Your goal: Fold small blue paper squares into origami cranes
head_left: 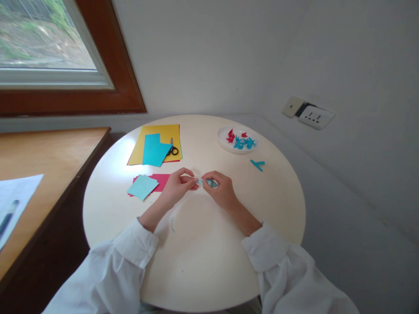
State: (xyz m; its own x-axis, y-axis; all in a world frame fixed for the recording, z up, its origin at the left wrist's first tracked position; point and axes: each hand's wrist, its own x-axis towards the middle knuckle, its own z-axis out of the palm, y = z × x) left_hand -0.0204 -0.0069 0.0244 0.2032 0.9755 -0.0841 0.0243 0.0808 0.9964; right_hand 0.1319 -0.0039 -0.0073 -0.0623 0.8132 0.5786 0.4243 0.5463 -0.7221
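A small piece of light blue folded paper (pixel 212 183) is pinched between my two hands above the middle of the table. My left hand (pixel 179 185) is closed, its thumb and fingertips at the paper's left end. Closed around the right part of the same paper is my right hand (pixel 221 188), partly hiding it. Just left of my left hand lie light blue paper squares (pixel 142 187) on top of pink-red paper (pixel 161 181). How the held paper is folded is too small to make out.
On the round white table (pixel 196 261), yellow sheets (pixel 137 146) carry blue paper (pixel 153 150) and black-handled scissors (pixel 173 150). A white dish (pixel 225 146) holds small red and blue folded papers; blue strips (pixel 258 165) lie near it. A wooden desk (pixel 49 148) stands left.
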